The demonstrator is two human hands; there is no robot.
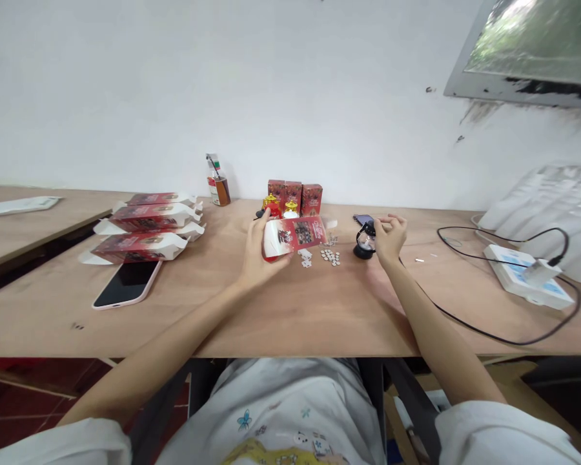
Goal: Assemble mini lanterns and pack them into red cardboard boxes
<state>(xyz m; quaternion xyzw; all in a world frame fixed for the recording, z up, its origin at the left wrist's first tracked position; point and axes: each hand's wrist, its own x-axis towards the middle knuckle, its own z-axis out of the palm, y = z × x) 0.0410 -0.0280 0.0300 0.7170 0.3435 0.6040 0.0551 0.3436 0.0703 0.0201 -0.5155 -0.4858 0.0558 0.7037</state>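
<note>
My left hand (262, 250) is wrapped round a red printed cardboard box (304, 234), tilted over the table with its white end toward me. To the right, my right hand (391, 237) pinches at the upper side of a small black lantern (365, 241) with a clear middle. Whether the lantern's base touches the table I cannot tell. Between the hands lie small round white pieces (330, 257) and flat white pieces (305, 259). Behind the held box are a red-and-gold lantern (272, 205) and a white-and-gold one (291, 208), both partly hidden.
Three closed red boxes (312, 199) stand by the wall. At left, several open-flapped boxes (140, 247) lie beside a phone (128, 284). A bottle (219, 188) stands at the back. A power strip (527, 276) with a black cable (494, 337) lies at right, near white packaging (552, 206).
</note>
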